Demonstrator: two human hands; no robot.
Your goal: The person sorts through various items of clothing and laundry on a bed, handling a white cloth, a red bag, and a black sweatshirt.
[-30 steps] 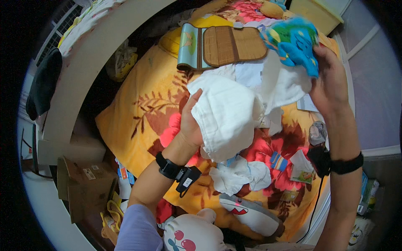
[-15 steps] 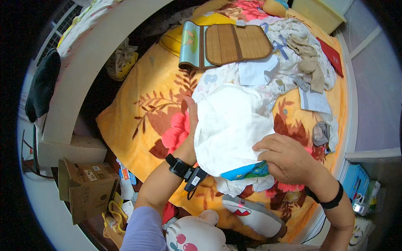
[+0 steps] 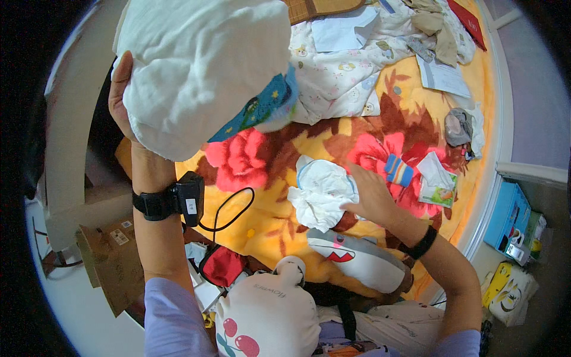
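My left hand [image 3: 123, 98] holds up a large white cloth [image 3: 196, 71] at the upper left, thumb at its edge and the other fingers hidden behind. From under its lower right side shows blue star-patterned fabric [image 3: 262, 101]. My right hand [image 3: 373, 193] is at the right edge of a small crumpled white cloth item with blue trim [image 3: 324, 190] lying on the orange flowered blanket [image 3: 279, 223]. Its thumb and fingers are apart, and no grip shows. Right of this hand lies a small striped sock [image 3: 398, 171].
A grey shark-faced plush [image 3: 357, 262] lies close in front of me. Tissues in a green pack [image 3: 439, 187], a grey cloth bundle [image 3: 458, 127] and papers [image 3: 443, 77] line the right side. A patterned white sheet [image 3: 339, 89] is spread behind. A cardboard box [image 3: 110, 262] stands lower left.
My left hand has raised the white cloth and blue fabric to the upper left. My right hand has left that cloth and moved to the small white item, now uncovered with the striped sock.
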